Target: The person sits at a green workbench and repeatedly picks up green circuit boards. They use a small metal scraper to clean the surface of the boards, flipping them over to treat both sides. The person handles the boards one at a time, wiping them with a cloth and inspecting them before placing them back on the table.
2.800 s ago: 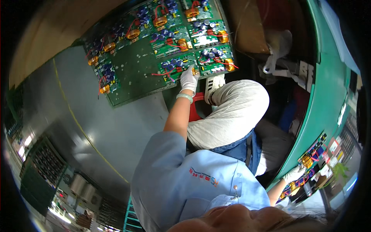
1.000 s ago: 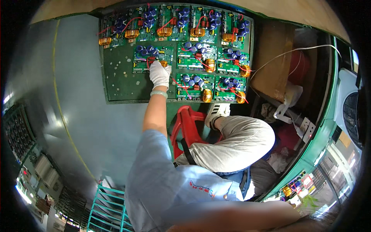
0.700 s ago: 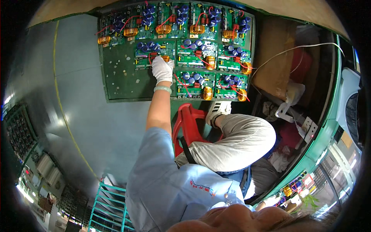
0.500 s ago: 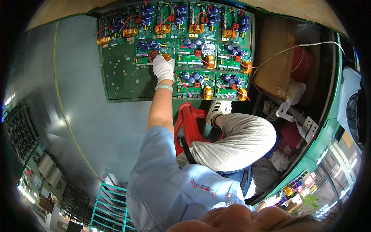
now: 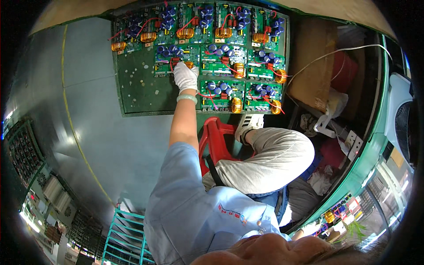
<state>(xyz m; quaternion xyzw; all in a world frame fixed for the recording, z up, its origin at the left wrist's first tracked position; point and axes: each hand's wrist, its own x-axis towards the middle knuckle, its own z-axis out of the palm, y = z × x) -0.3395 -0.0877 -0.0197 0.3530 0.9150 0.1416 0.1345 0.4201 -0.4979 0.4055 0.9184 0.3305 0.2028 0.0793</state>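
My left hand (image 5: 186, 77), in a white glove with a pale bangle at the wrist, is stretched far forward. Its curled fingers grip a green circuit board (image 5: 161, 70) beside the copper coil (image 5: 189, 65); the fingertips are partly hidden. Blue capacitors (image 5: 166, 51) and a red wire stand out on that board. It sits in a dark green tray (image 5: 137, 95) among several similar boards (image 5: 223, 62). At the lower right, my gloved right hand (image 5: 310, 228) is small and by another board with a copper coil (image 5: 329, 216); its fingers cannot be made out.
A red plastic stool (image 5: 214, 137) stands below the tray, beside my bent leg (image 5: 278, 157). Rightward are a cardboard box (image 5: 309, 70), a white cable (image 5: 335, 54), a power strip (image 5: 354, 145) and the green bench edge (image 5: 369, 163). A teal rack (image 5: 126, 236) stands lower left.
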